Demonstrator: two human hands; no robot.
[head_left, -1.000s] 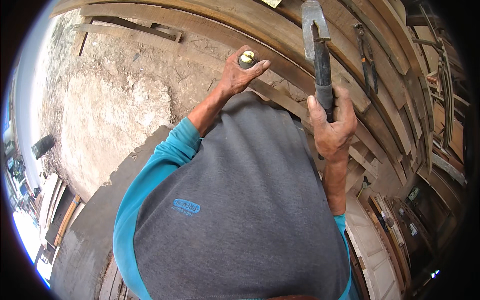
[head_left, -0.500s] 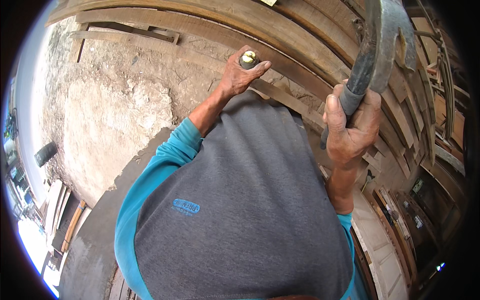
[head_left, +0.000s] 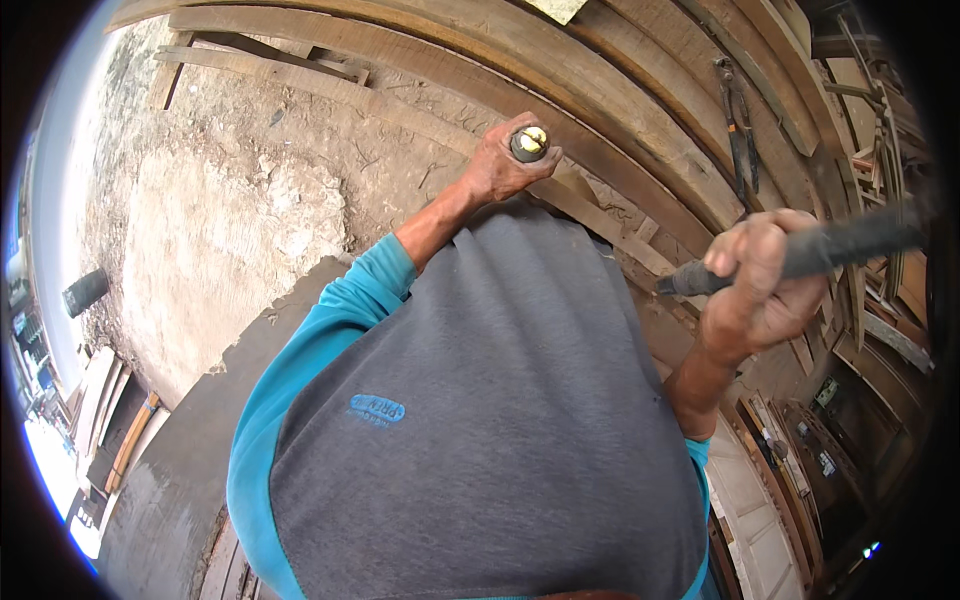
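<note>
My left hand (head_left: pixel 494 166) is wrapped round an upright tool with a dark round handle (head_left: pixel 530 143). Its yellowish butt end faces up, and its lower part is hidden, so I cannot tell its kind. This hand is beside a long wooden plank, just beyond my shirt front. Out to the right, my right hand (head_left: pixel 758 292) grips a claw hammer (head_left: pixel 850 246) by its black handle. The hammer lies nearly level, its head end pointing right and lost in the dark rim.
Long wooden boards (head_left: pixel 450 72) curve across the far side. A pair of pincers (head_left: pixel 740 135) with dark and orange handles lies on boards at the far right. Bare ground (head_left: pixel 230 235) spreads left, with a black cylinder (head_left: pixel 86 292) there. More timber (head_left: pixel 775 450) is stacked lower right.
The hammer has swung from raised upright to nearly level, its head going right. My right hand moved right and slightly nearer. My left hand shifted a little right with its tool.
</note>
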